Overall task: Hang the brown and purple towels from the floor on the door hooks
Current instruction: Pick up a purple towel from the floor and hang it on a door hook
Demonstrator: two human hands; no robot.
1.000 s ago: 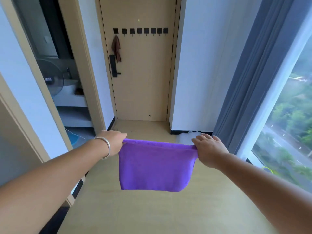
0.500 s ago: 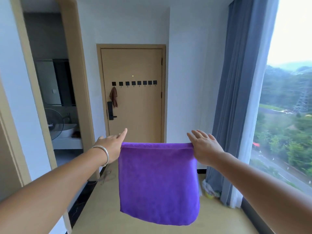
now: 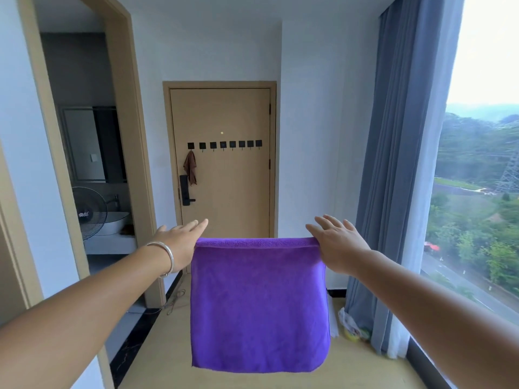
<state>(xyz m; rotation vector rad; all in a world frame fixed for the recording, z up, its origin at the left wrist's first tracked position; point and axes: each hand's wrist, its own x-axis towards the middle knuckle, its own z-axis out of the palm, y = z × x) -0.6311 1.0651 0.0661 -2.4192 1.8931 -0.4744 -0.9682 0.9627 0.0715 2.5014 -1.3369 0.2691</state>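
Note:
A purple towel (image 3: 259,304) hangs flat in front of me, stretched between both hands. My left hand (image 3: 179,242) pinches its top left corner, and my right hand (image 3: 337,245) pinches its top right corner; the other fingers of both are spread. Straight ahead stands the beige door (image 3: 224,192) with a row of several black hooks (image 3: 224,144). A brown towel (image 3: 190,171) hangs bunched from the leftmost hook, just above the black door handle (image 3: 186,192).
On the left, a doorway opens to a bathroom with a fan (image 3: 90,211) and a basin (image 3: 115,221). A grey curtain (image 3: 393,178) and a tall window (image 3: 477,192) fill the right side. Small items (image 3: 351,327) lie on the floor by the curtain's foot.
My view has tilted up from the floor to the door. Both hands have raised the purple towel, which now hangs full length, and their fingers have spread.

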